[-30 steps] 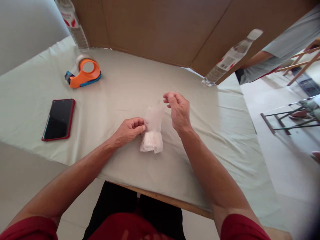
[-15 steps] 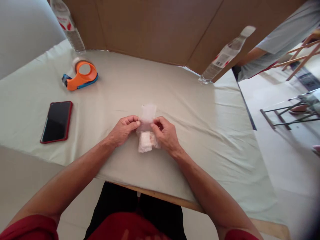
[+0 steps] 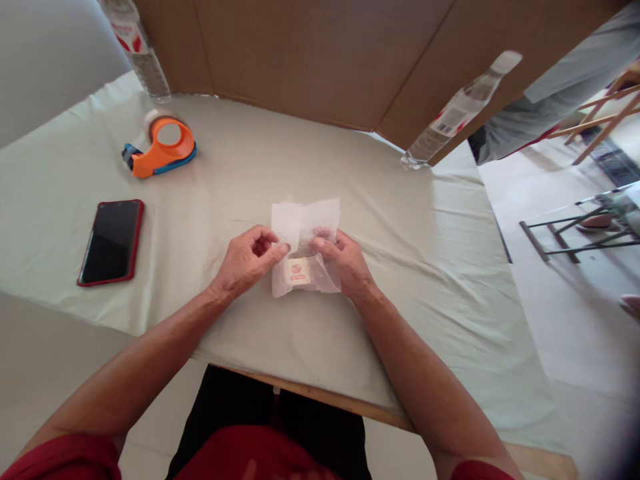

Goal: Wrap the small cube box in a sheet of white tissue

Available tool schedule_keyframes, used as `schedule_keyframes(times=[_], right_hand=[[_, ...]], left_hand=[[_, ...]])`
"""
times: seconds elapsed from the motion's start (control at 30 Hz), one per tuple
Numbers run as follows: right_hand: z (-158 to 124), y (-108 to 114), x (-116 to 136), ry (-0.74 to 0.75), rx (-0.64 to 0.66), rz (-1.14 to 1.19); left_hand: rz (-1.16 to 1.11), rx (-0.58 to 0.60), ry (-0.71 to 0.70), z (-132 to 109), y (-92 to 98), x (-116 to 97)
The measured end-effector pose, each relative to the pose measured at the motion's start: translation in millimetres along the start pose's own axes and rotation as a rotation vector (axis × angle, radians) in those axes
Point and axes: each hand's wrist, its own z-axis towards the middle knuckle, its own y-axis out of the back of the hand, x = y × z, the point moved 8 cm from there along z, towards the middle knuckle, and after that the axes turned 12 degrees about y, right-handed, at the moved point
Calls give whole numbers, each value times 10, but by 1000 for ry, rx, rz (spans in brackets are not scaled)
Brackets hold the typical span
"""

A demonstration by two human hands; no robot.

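A sheet of white bubble wrap lies partly unfolded on the pale green tablecloth, with a small white packet bearing a red label inside it. My left hand pinches the wrap's left edge with thumb and fingers. On the other side, my right hand grips the wrap's right part, fingers curled over it. Both hands rest low on the table near its front edge.
A red-cased phone lies at the left. An orange tape dispenser sits behind it. Two clear water bottles lean against a cardboard screen. Another person in grey sits at the far right.
My right hand came down from above onto the wrap. Both hands then spread the wrap open sideways, exposing the labelled packet.
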Motion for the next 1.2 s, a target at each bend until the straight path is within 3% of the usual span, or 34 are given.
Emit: schedule_keyframes(times=[0.1,0.2,0.33,0.47,0.6,0.73,0.83,0.97,1.1,1.2], right_hand=[[9,-1,12,-1,13,-135],[-4,15,-16,-2,-24,-97],[12,122,-25,25,-130,1],[78,208,38,81,-157,-7],[85,221,73,89,-154,-1],[66,143,79,96,-74,-51],[78,177,81,128,-95,-65],[132,382,80,157,-215,-113],[222,562,75,182,-268,-133],[274,679,56,190,-303,-143]], left_hand=[[156,63,-5,-31,-77,-20],[223,66,2,-11,-79,-3],[104,-4,42,38,48,30],[-26,-70,29,27,161,7],[107,13,-24,7,57,-29],[189,5,-2,31,12,16],[186,18,10,44,-6,28],[-56,-38,122,96,122,80],[-383,25,356,180,155,246],[-393,-7,395,225,202,298]])
